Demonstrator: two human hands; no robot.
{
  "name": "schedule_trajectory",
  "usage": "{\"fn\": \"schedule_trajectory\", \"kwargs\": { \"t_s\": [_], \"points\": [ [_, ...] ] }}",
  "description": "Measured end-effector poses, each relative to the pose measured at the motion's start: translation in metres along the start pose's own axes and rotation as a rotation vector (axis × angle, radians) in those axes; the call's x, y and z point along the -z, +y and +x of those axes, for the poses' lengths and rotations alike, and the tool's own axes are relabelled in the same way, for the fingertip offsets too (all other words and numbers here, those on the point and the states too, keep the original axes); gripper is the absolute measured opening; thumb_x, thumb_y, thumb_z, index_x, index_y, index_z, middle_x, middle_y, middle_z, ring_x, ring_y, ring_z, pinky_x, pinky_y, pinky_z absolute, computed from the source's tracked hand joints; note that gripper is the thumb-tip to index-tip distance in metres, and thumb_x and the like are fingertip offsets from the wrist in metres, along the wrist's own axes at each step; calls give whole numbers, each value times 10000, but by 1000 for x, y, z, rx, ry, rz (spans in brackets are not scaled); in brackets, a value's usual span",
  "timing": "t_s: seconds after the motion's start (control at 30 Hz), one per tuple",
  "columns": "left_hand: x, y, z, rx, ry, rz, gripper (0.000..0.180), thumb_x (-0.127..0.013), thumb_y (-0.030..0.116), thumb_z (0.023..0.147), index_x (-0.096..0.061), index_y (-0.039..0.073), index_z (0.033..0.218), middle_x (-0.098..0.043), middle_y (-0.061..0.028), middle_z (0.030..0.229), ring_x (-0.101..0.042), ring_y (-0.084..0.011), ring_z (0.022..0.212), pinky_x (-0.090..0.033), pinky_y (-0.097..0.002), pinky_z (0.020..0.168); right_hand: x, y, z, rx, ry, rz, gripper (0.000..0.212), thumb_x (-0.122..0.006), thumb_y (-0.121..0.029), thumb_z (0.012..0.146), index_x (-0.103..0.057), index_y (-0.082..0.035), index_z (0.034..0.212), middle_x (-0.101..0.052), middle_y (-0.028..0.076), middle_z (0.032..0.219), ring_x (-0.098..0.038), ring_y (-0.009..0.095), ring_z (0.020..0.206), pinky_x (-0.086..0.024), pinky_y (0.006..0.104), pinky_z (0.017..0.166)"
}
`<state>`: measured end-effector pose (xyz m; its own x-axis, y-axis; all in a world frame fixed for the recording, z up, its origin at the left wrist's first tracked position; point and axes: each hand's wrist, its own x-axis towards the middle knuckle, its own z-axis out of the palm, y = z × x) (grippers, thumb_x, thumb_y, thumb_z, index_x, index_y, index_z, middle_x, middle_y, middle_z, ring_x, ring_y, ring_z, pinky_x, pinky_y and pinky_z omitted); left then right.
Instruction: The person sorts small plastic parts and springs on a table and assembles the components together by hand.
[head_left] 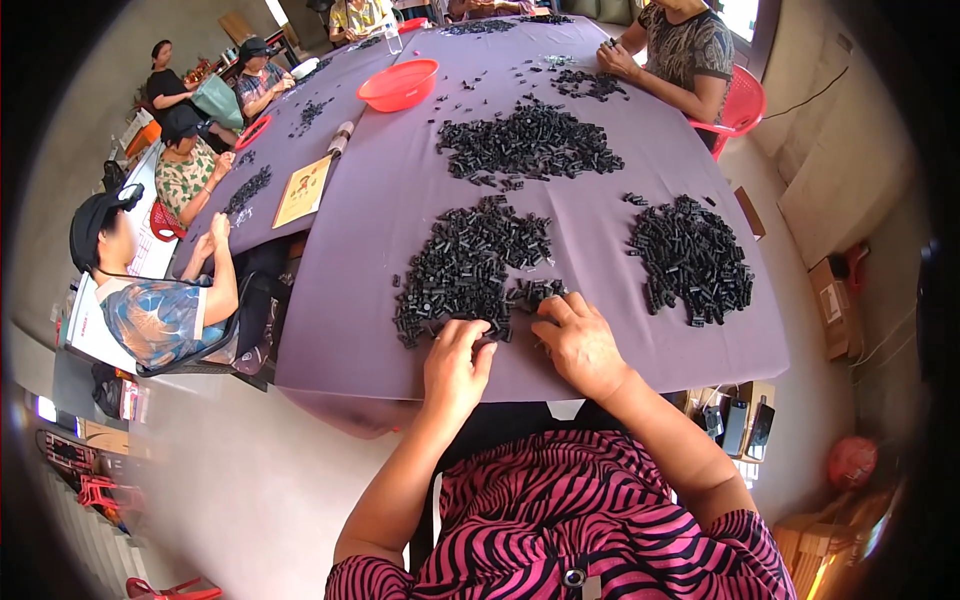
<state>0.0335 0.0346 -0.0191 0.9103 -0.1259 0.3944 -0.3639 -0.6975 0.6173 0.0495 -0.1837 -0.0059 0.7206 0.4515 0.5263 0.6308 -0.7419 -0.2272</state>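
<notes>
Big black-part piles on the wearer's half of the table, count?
3: left pile just ahead of the left hand; right pile to the right of the right hand; middle pile farther up. Not counted: small clump by the right hand. None looks hidden.

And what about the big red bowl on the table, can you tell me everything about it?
The big red bowl is round and wide, with sloping sides and a rim around its open top. It looks like smooth, slightly shiny plastic. It sits upright on the purple-grey cloth, farther away and to the left of a heap of small black pieces. Nobody is touching it. Its underside is hidden.
</notes>
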Motion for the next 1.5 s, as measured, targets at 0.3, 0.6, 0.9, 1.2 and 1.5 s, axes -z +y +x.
{"fn": "schedule_trajectory", "kwargs": {
  "t_s": [0.3, 0.6, 0.9, 1.2, 1.5],
  "points": [
    [-10, 5, 8, -124, -2, 106, 135, -733, 95, 862, -679, 58, 980, -628, -117, 1008, -660, -326, 878, -542, -420, 762, 8, 7, -11, -23, 48, 113, 173, -721, -52, 701, -708, -72, 873, -637, 53, 1079, -573, 278, 996, -519, 387, 851],
    [-10, 7, -1, -151, 72, 47, 87, -689, 126, 911, -653, 80, 975, -618, -107, 1011, -645, -330, 908, -537, -429, 774, 26, 14, -41, -77, 75, 51, 352, -707, 35, 627, -706, -51, 968, -623, 83, 1187, -559, 333, 1080, -509, 407, 924],
    [-12, 9, -16, -102, 70, -112, 159, -634, 90, 958, -608, 3, 1089, -677, -166, 998, -663, -364, 907, -531, -434, 813, 10, -11, -17, -80, 97, 105, 274, -776, -68, 692, -738, -61, 963, -639, 72, 1190, -571, 317, 1094, -523, 410, 917],
    [-9, 10, -18, -79, 48, -171, 165, -613, 96, 967, -658, 26, 1109, -686, -162, 1020, -669, -359, 935, -532, -425, 840, 10, -13, -12, -53, 86, 121, 146, -722, -81, 750, -657, -54, 877, -633, 82, 1135, -575, 300, 1058, -511, 403, 879],
    [-10, 53, -26, -116, -151, -283, 147, -622, 67, 945, -628, 6, 1079, -643, -169, 966, -643, -380, 877, -518, -445, 773, 47, -25, -27, -304, -177, 666, 245, -688, 19, 782, -605, -6, 1011, -655, 184, 885, -656, 410, 858, -538, 438, 768]
  ]
}}
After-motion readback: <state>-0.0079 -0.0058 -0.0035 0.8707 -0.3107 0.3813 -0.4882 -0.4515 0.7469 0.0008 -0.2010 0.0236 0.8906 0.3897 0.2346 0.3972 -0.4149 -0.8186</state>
